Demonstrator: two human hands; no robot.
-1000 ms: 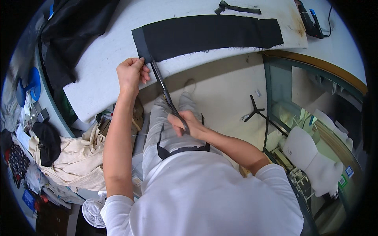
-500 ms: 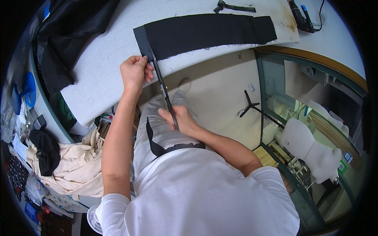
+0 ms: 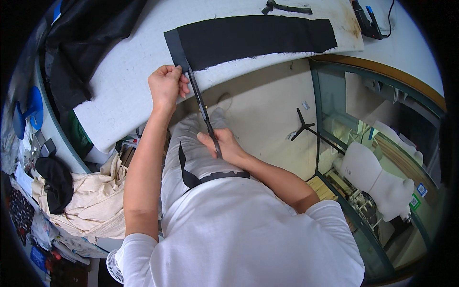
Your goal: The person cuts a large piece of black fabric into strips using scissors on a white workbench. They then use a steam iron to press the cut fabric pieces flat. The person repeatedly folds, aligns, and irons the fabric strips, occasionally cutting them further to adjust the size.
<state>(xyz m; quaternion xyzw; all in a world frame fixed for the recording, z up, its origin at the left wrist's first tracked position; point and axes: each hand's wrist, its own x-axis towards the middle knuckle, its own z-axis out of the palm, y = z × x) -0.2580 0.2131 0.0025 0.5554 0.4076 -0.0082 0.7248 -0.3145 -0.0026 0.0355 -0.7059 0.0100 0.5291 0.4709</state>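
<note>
A long piece of black fabric (image 3: pixel 253 42) lies across the white padded table, its near edge frayed. Along its left end runs a greyer band (image 3: pixel 175 48). With thumb and fingers pinched, my left hand (image 3: pixel 165 86) grips the near corner of that band. My right hand (image 3: pixel 227 145) is closed round the handles of long dark scissors (image 3: pixel 202 107), held below the table edge. Their blades point up and away, and the tips reach onto the fabric beside the band, close to my left fingers. How far the blades are apart is hard to see.
Dark cloth (image 3: pixel 91 43) is heaped at the table's left. A black scrap strip (image 3: pixel 289 8) lies at the far edge, near a black device with a cord (image 3: pixel 368 21). Cream cloth (image 3: pixel 91 203) hangs at lower left. Right of me stand a glass-fronted frame and a white dress form (image 3: pixel 373 174).
Both hands and the scissors have shifted slightly to the right. The fabric's left end has moved a little up and right with them. My grips look the same.
</note>
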